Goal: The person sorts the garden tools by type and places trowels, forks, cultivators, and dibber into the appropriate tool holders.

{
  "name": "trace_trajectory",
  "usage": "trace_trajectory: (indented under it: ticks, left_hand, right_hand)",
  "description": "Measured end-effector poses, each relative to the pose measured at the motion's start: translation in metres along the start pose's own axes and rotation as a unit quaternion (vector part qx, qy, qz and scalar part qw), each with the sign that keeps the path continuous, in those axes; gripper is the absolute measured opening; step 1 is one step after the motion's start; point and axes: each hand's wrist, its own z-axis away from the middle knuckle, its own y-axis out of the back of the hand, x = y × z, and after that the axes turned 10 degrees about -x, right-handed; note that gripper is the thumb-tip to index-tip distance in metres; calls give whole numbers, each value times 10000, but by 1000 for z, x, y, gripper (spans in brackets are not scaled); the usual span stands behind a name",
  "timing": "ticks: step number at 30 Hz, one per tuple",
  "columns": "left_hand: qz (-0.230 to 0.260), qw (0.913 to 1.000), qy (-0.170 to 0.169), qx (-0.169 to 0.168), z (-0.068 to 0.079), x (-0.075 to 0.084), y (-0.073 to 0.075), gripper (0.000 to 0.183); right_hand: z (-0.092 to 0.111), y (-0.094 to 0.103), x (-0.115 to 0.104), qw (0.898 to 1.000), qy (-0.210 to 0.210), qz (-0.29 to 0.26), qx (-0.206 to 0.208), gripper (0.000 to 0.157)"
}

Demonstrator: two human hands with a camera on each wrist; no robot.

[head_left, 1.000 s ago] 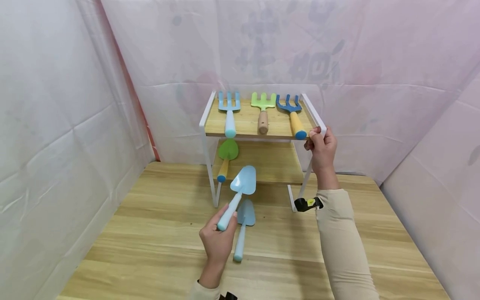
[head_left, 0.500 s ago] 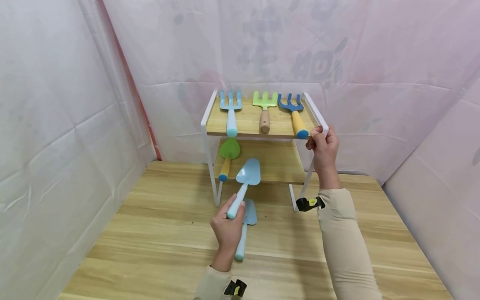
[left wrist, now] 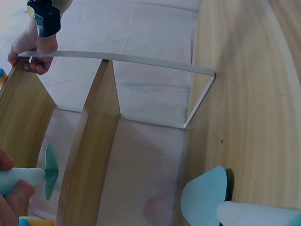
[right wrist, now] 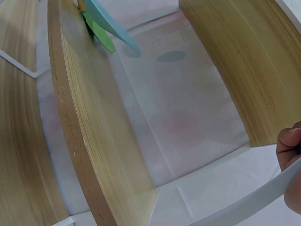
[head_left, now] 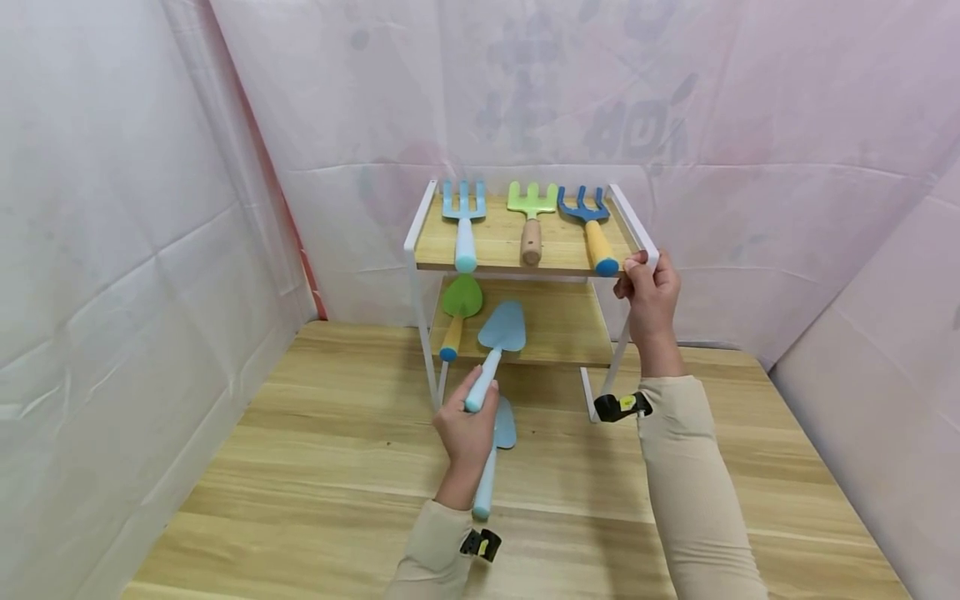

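My left hand (head_left: 467, 425) pinches the handle of a light blue trowel (head_left: 504, 327), its blade over the front of the rack's lower shelf (head_left: 555, 329). In the left wrist view that blade (left wrist: 51, 172) is between the two shelf boards. With its fingers my right hand (head_left: 651, 292) grips the front right corner of the white-framed rack (head_left: 633, 221). A green trowel (head_left: 462, 297) with a yellow handle lies at the left of the lower shelf. Below my left hand a second light blue trowel (head_left: 485, 483) lies on the table, partly hidden by that hand.
On the top shelf (head_left: 495, 242) lie a light blue hand fork (head_left: 465, 221), a green hand fork (head_left: 532, 221) with a wooden handle, and a dark blue hand fork (head_left: 592, 229) with a yellow handle. Pale cloth (head_left: 360, 100) hangs behind and beside the wooden table (head_left: 315, 467).
My left hand has moved forward and slightly right with the light blue trowel, bringing its blade from in front of the rack to over the lower shelf. My right hand keeps its grip.
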Motion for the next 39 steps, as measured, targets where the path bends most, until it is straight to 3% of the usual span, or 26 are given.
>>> trace_trajectory:
  ticks: [10,19,25,29,35,39]
  left_hand:
    - [40,9998,-175,-59,-9,-7,-17,28]
    - [35,9987,470,179,-18,-7,-29,29]
    - [76,9978,555,363,-25,-8,-40,30]
    - [77,9955,797,497,-29,-9,-47,29]
    - [419,9883,1356,558,-33,-9,-57,28]
    - [616,9847,1512,615,-34,-10,-64,28]
  right_hand:
    - [0,3,1,10000,-17,65,43,13]
    - [0,3,1,10000,26,48,12,13]
    - [-1,1,1,10000,18,48,60,14]
    - [-1,1,0,10000,-2,87,48,14]
    - [-1,1,0,10000,16,82,39,14]
    - [-1,1,0,9999,-3,102,52,14]
